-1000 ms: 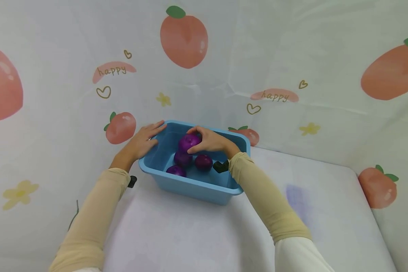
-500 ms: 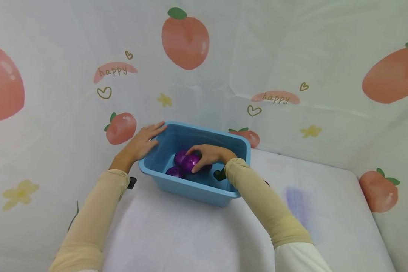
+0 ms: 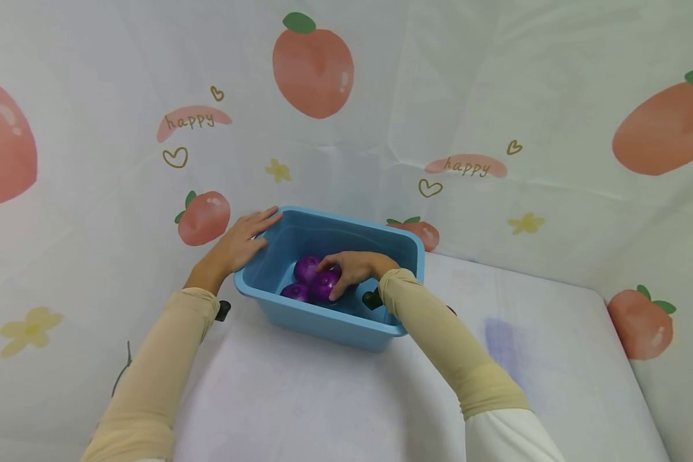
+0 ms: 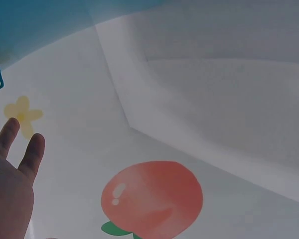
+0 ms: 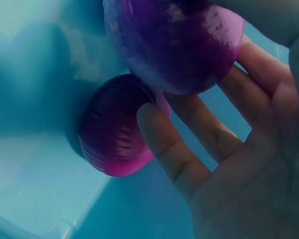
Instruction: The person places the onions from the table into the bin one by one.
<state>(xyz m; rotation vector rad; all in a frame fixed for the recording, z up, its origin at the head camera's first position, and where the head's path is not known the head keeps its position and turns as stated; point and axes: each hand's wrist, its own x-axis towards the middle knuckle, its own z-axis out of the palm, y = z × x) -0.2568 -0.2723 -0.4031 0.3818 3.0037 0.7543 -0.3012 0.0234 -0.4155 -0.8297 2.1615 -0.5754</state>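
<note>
My right hand reaches into a blue plastic basin and holds a shiny purple onion between thumb and fingers. In the right wrist view the held onion is large at the top, with the thumb over it and fingers curled behind. Another onion lies beside the fingertips there. Two more onions show in the head view, one behind and one at the left. Over the basin's left rim my left hand rests with its fingers extended; the left wrist view shows two straight fingers.
The basin stands on a white-covered table close to a printed cloth backdrop with fruit, flowers and hearts. A blue-violet smudge marks the cover at the right. Dark wrist-camera mounts sit by both wrists.
My right hand has lowered the onion from atop the others toward the basin's bottom, in front and slightly right. It now covers the onion seen earlier at the right. My left hand stays put.
</note>
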